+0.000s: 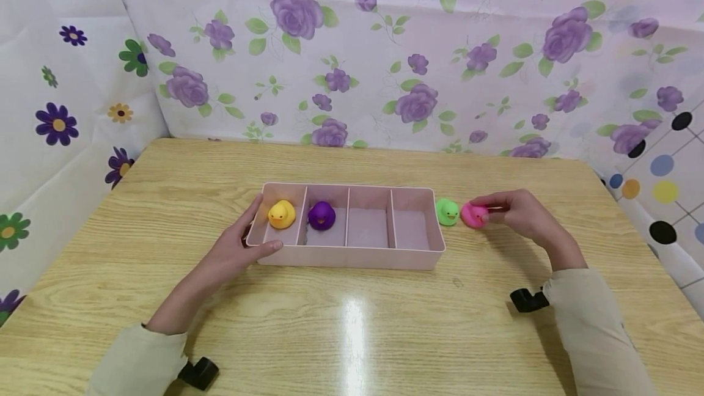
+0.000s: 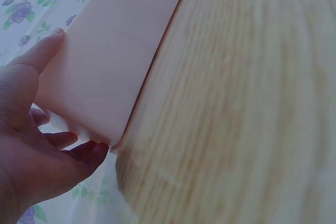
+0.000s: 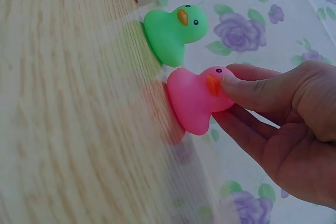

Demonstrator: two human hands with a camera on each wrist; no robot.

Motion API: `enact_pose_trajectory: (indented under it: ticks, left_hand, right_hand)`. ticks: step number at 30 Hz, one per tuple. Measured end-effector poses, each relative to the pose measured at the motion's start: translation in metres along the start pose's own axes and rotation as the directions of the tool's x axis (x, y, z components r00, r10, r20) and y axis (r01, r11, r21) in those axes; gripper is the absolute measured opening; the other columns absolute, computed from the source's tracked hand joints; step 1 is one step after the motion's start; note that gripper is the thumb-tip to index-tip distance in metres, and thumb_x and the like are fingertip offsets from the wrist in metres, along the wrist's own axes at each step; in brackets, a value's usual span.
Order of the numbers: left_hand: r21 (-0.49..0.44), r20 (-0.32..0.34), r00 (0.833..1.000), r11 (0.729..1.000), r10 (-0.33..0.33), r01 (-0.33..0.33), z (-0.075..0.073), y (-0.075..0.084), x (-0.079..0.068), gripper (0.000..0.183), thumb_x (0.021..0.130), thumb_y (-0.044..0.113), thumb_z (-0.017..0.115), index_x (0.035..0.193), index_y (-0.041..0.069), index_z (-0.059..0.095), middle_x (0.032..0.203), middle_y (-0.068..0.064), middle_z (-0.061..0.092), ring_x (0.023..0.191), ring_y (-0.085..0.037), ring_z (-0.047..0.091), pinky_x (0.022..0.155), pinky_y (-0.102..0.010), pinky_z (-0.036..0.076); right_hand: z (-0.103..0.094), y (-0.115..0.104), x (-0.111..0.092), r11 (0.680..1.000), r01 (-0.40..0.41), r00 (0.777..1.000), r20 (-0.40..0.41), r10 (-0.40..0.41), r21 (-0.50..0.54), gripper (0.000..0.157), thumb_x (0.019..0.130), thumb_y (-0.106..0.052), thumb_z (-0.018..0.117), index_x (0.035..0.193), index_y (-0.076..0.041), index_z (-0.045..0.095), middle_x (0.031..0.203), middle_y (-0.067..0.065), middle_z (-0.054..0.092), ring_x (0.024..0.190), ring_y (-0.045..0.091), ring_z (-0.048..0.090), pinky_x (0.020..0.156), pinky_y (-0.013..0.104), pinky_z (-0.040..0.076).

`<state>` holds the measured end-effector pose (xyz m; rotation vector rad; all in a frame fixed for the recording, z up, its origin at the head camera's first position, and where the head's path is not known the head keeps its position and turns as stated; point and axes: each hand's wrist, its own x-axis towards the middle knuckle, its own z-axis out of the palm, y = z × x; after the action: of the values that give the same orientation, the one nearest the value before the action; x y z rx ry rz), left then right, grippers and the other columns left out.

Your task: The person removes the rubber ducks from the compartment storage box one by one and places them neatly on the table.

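Right hand [image 1: 518,215] pinches pink duck [image 1: 472,215] by head; duck on table [image 1: 275,322], just right of green duck [image 1: 448,212]. Probably light, soft, squeezable; head suits gentle pinch. Left hand [image 1: 233,247] curls round left front corner of divided box [image 1: 352,256].

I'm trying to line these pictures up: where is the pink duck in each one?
Head: right of centre, the pink duck is pinched by the right hand, beside the green duck.
Left wrist: not in this picture.
Right wrist: near the middle, below the green duck.
Shared landmark: the pale pink box, central in head, upper left in left wrist, top edge in right wrist.
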<state>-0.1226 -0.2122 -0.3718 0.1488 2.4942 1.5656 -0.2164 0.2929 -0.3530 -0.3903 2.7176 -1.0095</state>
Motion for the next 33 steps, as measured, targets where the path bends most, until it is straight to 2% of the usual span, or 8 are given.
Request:
enact_pose_trajectory:
  ticks: [5,9,14,19,25,28,33]
  left_hand:
    - [0.004,-0.001,1.0,1.0,-0.006,0.006,0.0,0.0,0.0,0.1,0.093,0.028,0.072,0.162,0.019,0.0,0.163,-0.026,0.008,0.145,-0.047,0.02,0.109,-0.06,0.033]
    - [0.009,-0.002,1.0,1.0,-0.009,0.009,0.0,-0.001,0.0,0.1,0.094,0.028,0.071,0.162,0.019,0.0,0.163,-0.027,0.011,0.144,-0.047,0.024,0.107,-0.059,0.036]
    - [0.01,-0.002,1.0,1.0,0.004,-0.004,0.0,-0.001,0.0,0.1,0.093,0.028,0.072,0.162,0.018,0.0,0.162,-0.027,0.012,0.144,-0.046,0.025,0.107,-0.058,0.036]
    - [0.012,-0.005,1.0,1.0,-0.003,0.003,0.0,0.0,0.0,0.1,0.093,0.029,0.072,0.162,0.018,0.0,0.163,-0.026,0.009,0.145,-0.047,0.02,0.109,-0.06,0.033]
    - [0.017,-0.008,1.0,1.0,-0.006,0.007,0.0,0.001,-0.001,0.1,0.093,0.029,0.072,0.162,0.019,0.001,0.163,-0.025,0.008,0.145,-0.047,0.021,0.109,-0.059,0.033]
    - [0.012,-0.007,1.0,1.0,-0.009,0.009,0.0,0.001,-0.001,0.1,0.093,0.029,0.072,0.162,0.019,0.0,0.164,-0.025,0.008,0.146,-0.047,0.02,0.11,-0.059,0.033]
    - [0.007,-0.005,1.0,1.0,-0.008,0.008,0.0,0.001,-0.001,0.099,0.094,0.028,0.072,0.162,0.018,0.0,0.164,-0.025,0.008,0.146,-0.047,0.019,0.11,-0.059,0.031]
  right_hand:
    - [0.001,0.001,0.0,1.0,0.002,1.0,0.004,-0.002,0.02,0.036,0.095,-0.004,0.067,0.13,0.004,0.064,0.126,0.025,0.064,0.114,0.037,0.061,0.082,0.021,0.052]
    - [0.002,0.001,0.0,0.999,-0.008,1.0,0.011,0.007,0.035,0.037,0.095,-0.004,0.067,0.131,0.004,0.063,0.128,0.025,0.062,0.116,0.037,0.06,0.082,0.023,0.053]
    - [0.001,0.002,-0.001,0.998,-0.029,0.999,0.02,0.028,0.063,0.044,0.094,-0.008,0.069,0.136,0.002,0.059,0.139,0.027,0.054,0.12,0.04,0.059,0.088,0.034,0.055]
    - [-0.003,0.0,-0.004,0.998,-0.019,1.0,0.001,0.019,0.058,0.052,0.096,-0.016,0.068,0.142,0.003,0.052,0.144,0.028,0.048,0.123,0.046,0.055,0.096,0.05,0.05]
    - [-0.004,-0.011,-0.007,0.999,0.018,0.999,-0.049,-0.016,0.043,0.049,0.101,-0.022,0.061,0.141,0.005,0.051,0.142,0.027,0.051,0.123,0.044,0.055,0.099,0.05,0.048]
    - [-0.004,-0.018,-0.007,0.999,0.019,0.998,-0.065,-0.017,0.034,0.049,0.102,-0.026,0.059,0.14,0.005,0.051,0.141,0.028,0.051,0.124,0.045,0.054,0.101,0.056,0.044]
    - [-0.001,-0.032,-0.008,1.0,0.011,0.996,-0.09,-0.009,0.026,0.048,0.103,-0.027,0.058,0.139,0.005,0.052,0.14,0.028,0.052,0.126,0.046,0.052,0.103,0.057,0.042]
